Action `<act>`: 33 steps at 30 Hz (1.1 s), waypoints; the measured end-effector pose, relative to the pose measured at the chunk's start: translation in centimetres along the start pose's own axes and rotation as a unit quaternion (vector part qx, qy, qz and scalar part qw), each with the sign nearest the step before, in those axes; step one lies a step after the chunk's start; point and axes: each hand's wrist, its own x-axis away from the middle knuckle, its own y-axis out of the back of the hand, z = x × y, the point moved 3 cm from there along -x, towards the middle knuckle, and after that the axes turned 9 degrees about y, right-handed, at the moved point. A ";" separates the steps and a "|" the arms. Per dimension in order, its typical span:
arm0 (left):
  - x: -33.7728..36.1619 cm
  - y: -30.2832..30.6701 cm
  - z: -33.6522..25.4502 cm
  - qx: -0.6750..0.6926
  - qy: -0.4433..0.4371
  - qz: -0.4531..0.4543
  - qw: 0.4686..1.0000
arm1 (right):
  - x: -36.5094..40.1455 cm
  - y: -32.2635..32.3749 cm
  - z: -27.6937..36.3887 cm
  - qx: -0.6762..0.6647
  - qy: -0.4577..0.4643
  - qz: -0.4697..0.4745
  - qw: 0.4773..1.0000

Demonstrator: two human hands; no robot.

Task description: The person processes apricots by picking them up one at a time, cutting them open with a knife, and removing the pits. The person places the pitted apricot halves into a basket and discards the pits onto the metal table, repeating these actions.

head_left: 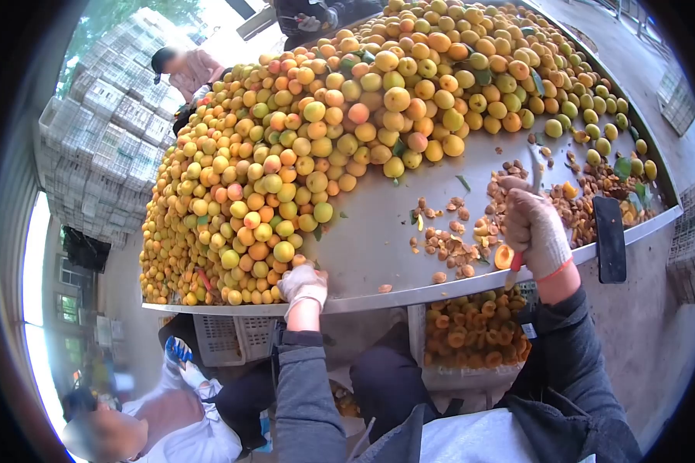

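Observation:
My left hand (pixel 304 285), in a white glove, is at the table's front edge against the pile of apricots (pixel 262 193). Its fingers are curled, and whatever they hold is hidden. My gloved right hand (pixel 534 228) is closed around a red-handled tool (pixel 517 262), whose grey end sticks up above the fist. A cut apricot half (pixel 503 256), hollow side up, shows just left of the red handle. Around this hand lie loose apricot pits (pixel 449 245) and, to the right, a heap of pits and scraps (pixel 575 204).
A phone (pixel 610 239) stands at the front rim of the metal table (pixel 363 258). Below the edge is a crate of apricot halves (pixel 471 332). One person (pixel 170 409) sits at left, another (pixel 189 73) behind the pile. Stacked crates (pixel 112 131) rise at the back left.

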 end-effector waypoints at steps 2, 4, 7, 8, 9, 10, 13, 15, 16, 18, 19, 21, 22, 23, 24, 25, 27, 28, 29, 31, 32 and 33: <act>0.8 0.1 -1.3 -0.089 -0.008 0.029 0.996 | 0.9 -1.2 -0.6 0.024 -0.002 0.009 1.000; 2.6 1.3 -1.7 0.076 -0.054 0.003 0.996 | 2.1 -2.8 -0.3 0.075 -0.022 0.027 0.997; 4.0 1.1 -2.5 0.389 -0.159 -0.027 0.907 | 3.9 -4.0 -1.0 0.154 -0.060 0.088 0.982; 7.0 3.9 -3.5 0.577 -0.128 0.125 0.797 | 4.4 -4.4 -1.4 0.165 -0.074 0.110 0.977; 9.3 5.5 -4.9 0.722 -0.088 0.270 0.631 | 4.6 -4.5 -2.3 0.242 -0.036 0.140 0.959; 10.3 5.7 -6.0 0.722 -0.095 0.275 0.628 | 5.1 -5.1 -2.0 0.280 -0.045 0.158 0.946; 12.8 5.9 -9.5 0.831 -0.224 0.354 0.366 | 5.3 -4.9 -3.7 0.287 0.023 0.200 0.937; 13.5 5.4 -11.1 0.856 -0.225 0.356 0.300 | 5.4 -3.9 -4.1 0.263 -0.031 0.190 0.945; 13.8 5.2 -11.9 0.859 -0.223 0.342 0.309 | 5.5 -3.8 -4.1 0.284 0.002 0.198 0.938; 14.4 5.3 -12.9 0.854 -0.223 0.352 0.312 | 5.5 -3.5 -4.6 0.311 0.068 0.207 0.925; 14.5 5.3 -13.1 0.849 -0.222 0.358 0.319 | 5.4 -3.4 -4.5 0.313 0.069 0.205 0.925; 14.4 4.8 -13.5 0.844 -0.219 0.377 0.312 | 5.5 -3.8 -4.0 0.419 0.133 0.223 0.870; 14.3 4.6 -13.7 0.840 -0.217 0.392 0.305 | 5.5 -3.9 -3.9 0.425 0.152 0.221 0.865; 14.3 4.5 -13.8 0.841 -0.216 0.393 0.304 | 5.5 -4.0 -3.8 0.426 0.150 0.221 0.864; 14.3 4.4 -14.0 0.842 -0.218 0.398 0.292 | 5.5 -4.1 -3.7 0.450 0.149 0.216 0.854; 14.3 4.3 -14.1 0.843 -0.219 0.404 0.281 | 5.5 -4.2 -3.7 0.473 0.147 0.211 0.843; 14.6 4.2 -14.1 0.847 -0.206 0.392 0.294 | 5.5 -4.2 -4.0 0.484 0.157 0.208 0.835; 14.6 4.1 -14.1 0.851 -0.194 0.380 0.307 | 5.4 -4.2 -4.1 0.495 0.170 0.205 0.827; 14.7 4.1 -14.1 0.851 -0.193 0.381 0.306 | 5.3 -4.1 -4.4 0.496 0.168 0.204 0.827; 14.7 3.8 -13.9 0.855 -0.177 0.361 0.328 | 5.1 -3.9 -5.3 0.538 0.188 0.203 0.797; 14.9 3.8 -14.0 0.855 -0.177 0.361 0.327 | 5.0 -3.8 -5.8 0.539 0.187 0.203 0.796; 15.1 3.8 -13.9 0.843 -0.182 0.314 0.397 | 4.9 -3.8 -6.2 0.547 0.192 0.192 0.792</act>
